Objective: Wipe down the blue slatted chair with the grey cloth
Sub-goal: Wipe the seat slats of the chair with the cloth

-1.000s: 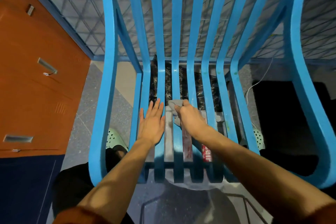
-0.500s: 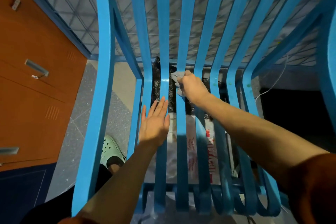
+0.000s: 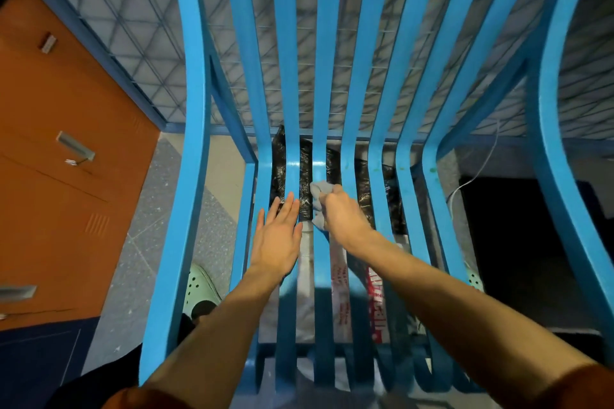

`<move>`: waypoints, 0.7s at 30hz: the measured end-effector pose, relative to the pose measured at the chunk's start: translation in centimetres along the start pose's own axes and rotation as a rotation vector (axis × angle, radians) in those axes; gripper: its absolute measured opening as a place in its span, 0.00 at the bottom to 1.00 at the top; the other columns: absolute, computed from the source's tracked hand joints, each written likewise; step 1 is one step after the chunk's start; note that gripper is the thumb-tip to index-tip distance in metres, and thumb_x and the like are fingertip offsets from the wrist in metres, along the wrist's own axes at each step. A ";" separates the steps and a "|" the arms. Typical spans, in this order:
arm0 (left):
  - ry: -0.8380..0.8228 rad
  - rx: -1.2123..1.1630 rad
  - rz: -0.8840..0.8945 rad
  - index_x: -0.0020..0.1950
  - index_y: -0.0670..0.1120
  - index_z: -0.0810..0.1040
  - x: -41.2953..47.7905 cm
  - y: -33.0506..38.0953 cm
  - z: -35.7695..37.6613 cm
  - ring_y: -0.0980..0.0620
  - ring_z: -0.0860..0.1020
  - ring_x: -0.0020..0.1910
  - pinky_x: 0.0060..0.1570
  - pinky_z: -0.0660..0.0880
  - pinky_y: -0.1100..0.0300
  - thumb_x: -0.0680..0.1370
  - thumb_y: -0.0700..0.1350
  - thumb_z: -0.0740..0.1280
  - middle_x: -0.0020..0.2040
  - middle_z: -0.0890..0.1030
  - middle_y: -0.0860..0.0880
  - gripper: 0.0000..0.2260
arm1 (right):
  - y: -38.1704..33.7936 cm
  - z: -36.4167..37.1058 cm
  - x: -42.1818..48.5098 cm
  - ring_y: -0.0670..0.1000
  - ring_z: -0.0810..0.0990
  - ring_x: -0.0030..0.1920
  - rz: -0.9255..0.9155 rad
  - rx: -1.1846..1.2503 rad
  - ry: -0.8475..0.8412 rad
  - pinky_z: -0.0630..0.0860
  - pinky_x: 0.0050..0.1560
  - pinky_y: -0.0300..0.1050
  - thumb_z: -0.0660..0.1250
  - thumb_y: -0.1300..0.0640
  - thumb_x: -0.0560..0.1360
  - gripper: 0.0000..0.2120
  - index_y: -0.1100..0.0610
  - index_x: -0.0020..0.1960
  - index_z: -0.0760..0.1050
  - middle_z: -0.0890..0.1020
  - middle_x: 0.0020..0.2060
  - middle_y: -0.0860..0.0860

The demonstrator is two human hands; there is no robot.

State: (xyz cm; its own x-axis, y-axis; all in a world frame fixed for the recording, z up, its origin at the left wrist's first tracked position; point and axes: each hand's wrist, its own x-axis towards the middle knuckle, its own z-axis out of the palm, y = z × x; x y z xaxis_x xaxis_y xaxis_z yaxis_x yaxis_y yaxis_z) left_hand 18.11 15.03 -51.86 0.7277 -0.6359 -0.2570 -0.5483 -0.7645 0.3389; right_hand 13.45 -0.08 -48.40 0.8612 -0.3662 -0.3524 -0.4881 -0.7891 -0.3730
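The right hand [image 3: 344, 213] grips the bunched grey cloth [image 3: 319, 190] and presses it on a middle slat of the blue chair [image 3: 196, 109], near the seat's back edge. The left hand [image 3: 277, 237] lies flat and open on the slats beside it. The job looks part way done, but I cannot tell which slats are clean

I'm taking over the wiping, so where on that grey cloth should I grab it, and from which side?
Probably the bunched wad of the grey cloth that sticks out past the right hand, coming from above and the far side: the cloth is crumpled into a lump on a blue chair slat, and the left hand lies flat beside it.
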 end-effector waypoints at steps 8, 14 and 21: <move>-0.098 0.063 -0.060 0.81 0.50 0.48 -5.0 1.5 -0.2 0.52 0.43 0.80 0.77 0.45 0.46 0.85 0.51 0.47 0.81 0.47 0.54 0.24 | -0.9 1.4 -8.5 0.64 0.78 0.56 -0.030 -0.029 -0.102 0.75 0.57 0.54 0.62 0.67 0.77 0.25 0.59 0.73 0.65 0.68 0.66 0.62; -0.145 0.060 -0.080 0.81 0.50 0.48 -7.9 1.8 -0.3 0.51 0.44 0.80 0.76 0.46 0.45 0.85 0.52 0.47 0.81 0.47 0.54 0.24 | -1.3 3.4 -15.4 0.61 0.78 0.55 -0.032 0.029 -0.137 0.76 0.58 0.57 0.61 0.65 0.78 0.23 0.57 0.72 0.65 0.68 0.67 0.59; -0.153 0.050 -0.081 0.81 0.50 0.48 -10.8 2.0 0.3 0.52 0.46 0.80 0.77 0.46 0.46 0.85 0.53 0.46 0.81 0.47 0.54 0.24 | -1.5 5.3 -22.6 0.57 0.76 0.61 -0.076 -0.012 -0.169 0.73 0.64 0.52 0.64 0.68 0.77 0.35 0.50 0.78 0.53 0.63 0.71 0.55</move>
State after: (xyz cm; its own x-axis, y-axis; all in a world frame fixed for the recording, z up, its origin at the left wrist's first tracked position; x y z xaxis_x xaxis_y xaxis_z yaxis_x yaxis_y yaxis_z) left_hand 9.02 20.37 -48.66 0.7015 -0.5774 -0.4177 -0.5126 -0.8160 0.2672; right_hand -6.06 12.03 -44.41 0.8590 -0.2178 -0.4633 -0.4198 -0.8177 -0.3938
